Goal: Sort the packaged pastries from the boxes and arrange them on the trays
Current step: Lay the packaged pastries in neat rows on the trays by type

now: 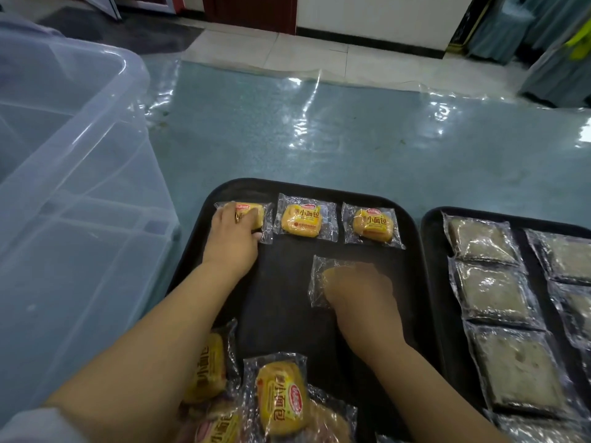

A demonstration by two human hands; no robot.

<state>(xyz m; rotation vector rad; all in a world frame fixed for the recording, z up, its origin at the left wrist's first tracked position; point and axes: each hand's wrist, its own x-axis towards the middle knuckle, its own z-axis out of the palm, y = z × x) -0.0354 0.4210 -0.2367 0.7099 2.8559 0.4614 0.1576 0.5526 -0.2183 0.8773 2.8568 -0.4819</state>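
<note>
Looking down through the head camera, I see my left hand [236, 231] laid over a yellow bun packet [252, 215] at the far left corner of the black tray [281, 314], fingers curled across its top and thumb against its near edge, so the hand grips it. Just to the right of that hand lie a second packet [305, 220] and a third packet [372, 225], flat in the same row and apart from each other. My right hand [355, 292] sits nearer to me, on a clear-wrapped packet [318, 279] below the third one; the hand is blurred and I cannot tell whether it pinches the wrapper or only presses on it. Between my forearms, at the near edge, lies a loose pile of yellow packets [281, 398]. To the right of my right hand a second tray [430, 266] carries grey-brown square packets [486, 238] in rows. Left of my left arm stands a clear plastic box [80, 155] on the table [319, 139].
</note>
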